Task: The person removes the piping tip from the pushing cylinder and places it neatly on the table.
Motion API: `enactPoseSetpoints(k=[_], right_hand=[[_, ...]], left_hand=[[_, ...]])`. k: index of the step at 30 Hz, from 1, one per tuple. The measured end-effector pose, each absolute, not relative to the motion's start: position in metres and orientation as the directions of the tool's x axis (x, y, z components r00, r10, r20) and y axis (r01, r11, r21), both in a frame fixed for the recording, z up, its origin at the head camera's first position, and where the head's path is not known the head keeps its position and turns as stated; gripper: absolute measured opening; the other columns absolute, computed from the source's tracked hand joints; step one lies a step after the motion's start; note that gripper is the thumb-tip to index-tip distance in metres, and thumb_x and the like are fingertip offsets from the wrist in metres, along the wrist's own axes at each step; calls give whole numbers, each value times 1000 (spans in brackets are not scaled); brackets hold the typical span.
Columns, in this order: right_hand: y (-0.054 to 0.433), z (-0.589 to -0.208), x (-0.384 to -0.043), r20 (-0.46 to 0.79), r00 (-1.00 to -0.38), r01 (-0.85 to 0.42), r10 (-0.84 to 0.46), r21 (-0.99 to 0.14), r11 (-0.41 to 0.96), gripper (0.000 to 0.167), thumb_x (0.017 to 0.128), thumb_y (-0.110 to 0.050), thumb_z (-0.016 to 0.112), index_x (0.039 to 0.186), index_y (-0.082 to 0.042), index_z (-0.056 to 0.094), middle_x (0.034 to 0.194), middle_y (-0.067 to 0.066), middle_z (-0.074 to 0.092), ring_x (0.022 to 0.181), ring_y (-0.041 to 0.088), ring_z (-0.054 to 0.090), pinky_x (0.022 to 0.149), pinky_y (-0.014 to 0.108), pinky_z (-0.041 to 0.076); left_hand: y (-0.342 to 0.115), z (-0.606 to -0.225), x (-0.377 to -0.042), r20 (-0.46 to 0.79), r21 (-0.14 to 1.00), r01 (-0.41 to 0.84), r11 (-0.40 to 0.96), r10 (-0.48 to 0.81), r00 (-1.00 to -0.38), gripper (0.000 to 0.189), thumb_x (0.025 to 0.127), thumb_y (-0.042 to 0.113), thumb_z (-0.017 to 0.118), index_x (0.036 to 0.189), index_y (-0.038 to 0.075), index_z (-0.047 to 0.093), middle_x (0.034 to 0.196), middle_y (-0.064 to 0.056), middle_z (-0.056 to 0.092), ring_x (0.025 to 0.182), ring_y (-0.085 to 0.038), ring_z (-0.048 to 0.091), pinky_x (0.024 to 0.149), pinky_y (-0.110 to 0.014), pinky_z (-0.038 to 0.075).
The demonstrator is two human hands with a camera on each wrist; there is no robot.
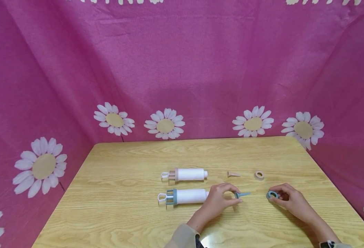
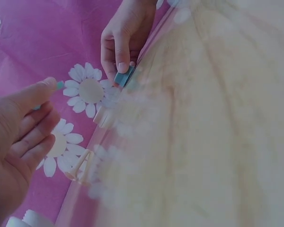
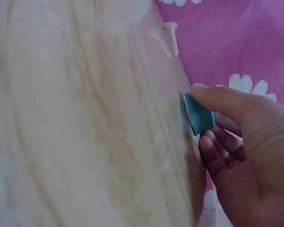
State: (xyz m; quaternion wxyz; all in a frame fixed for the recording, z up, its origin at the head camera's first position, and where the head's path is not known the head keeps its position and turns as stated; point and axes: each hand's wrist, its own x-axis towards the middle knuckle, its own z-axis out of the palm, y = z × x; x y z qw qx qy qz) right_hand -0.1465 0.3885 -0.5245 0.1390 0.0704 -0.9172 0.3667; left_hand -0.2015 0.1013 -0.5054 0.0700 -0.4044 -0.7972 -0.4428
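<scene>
My left hand (image 1: 216, 200) pinches the wide end of a small teal tapered nozzle (image 1: 245, 194) between thumb and finger. Its thin tip points right, close over the table. Further right, my right hand (image 1: 293, 201) holds a teal ring-shaped cap (image 3: 201, 114) by its rim, thumb on one side and fingers on the other. Left of the left hand lies a white syringe-like tube (image 1: 190, 196) with a teal collar and a white loop handle; the hand partly hides its right end. In the left wrist view, only bits of the teal nozzle show past the thumb.
Behind the teal-collared tube lies a similar white tube (image 1: 190, 174) with a beige collar. A beige nozzle (image 1: 233, 174) and a beige ring cap (image 1: 258, 178) lie to its right. A pink flowered cloth (image 1: 182, 69) hangs around the wooden table (image 1: 123, 220).
</scene>
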Motion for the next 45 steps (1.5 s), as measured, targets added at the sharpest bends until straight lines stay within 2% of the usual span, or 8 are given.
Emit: enactPoseSetpoints(k=[4,9,19,25,32,39,45], right_hand=[[389,-525,-147,303,-953,-226,-24,-652,724,27,78,-8,80,104,-3,70,88,-6,59,74,-8,50,60,13,45],[388,-525,-147,295,-955,-224,-26,-662,716,27,79,-8,79,105,-3,70,89,-4,59,74,-8,50,61,14,47],[387,-520,-146,229,-973,-163,-7,-671,723,27,83,-14,77,107,-5,70,91,-3,59,75,-8,48,62,15,46],[386,-520,-145,219,-976,-152,-2,-669,728,26,83,-14,77,107,-5,70,92,-3,59,76,-8,48,63,15,46],[385,-521,-146,212,-977,-143,1,-664,734,26,84,-14,77,107,-4,70,92,-2,59,76,-9,48,63,15,46],[385,-520,-145,221,-975,-152,-3,-662,734,26,84,-14,77,107,-5,70,91,-3,59,76,-8,48,63,15,45],[386,-520,-146,209,-978,-140,4,-668,731,26,85,-15,76,108,-6,69,92,-4,58,76,-8,48,63,15,45]], left_hand=[[107,-501,-202,384,686,650,327,597,-705,19,83,21,78,98,15,71,94,5,75,89,3,66,89,-11,49],[113,-499,-205,264,726,564,393,598,-757,17,82,18,79,96,14,71,91,4,74,84,2,65,81,-11,49],[119,-500,-207,162,678,519,521,582,-797,13,82,17,80,89,14,69,82,8,68,74,4,57,66,-7,43],[120,-501,-207,158,633,536,558,585,-796,14,82,17,80,84,15,67,80,9,63,72,5,56,63,-6,41],[123,-504,-206,209,523,584,621,571,-794,11,82,19,80,84,16,69,75,10,61,64,3,43,57,-8,35],[123,-503,-205,221,467,590,659,559,-799,10,81,21,81,87,18,73,78,11,66,67,3,49,58,-9,39],[125,-508,-203,242,492,562,665,516,-822,14,77,23,84,88,19,76,77,12,69,69,3,50,61,-9,39]])
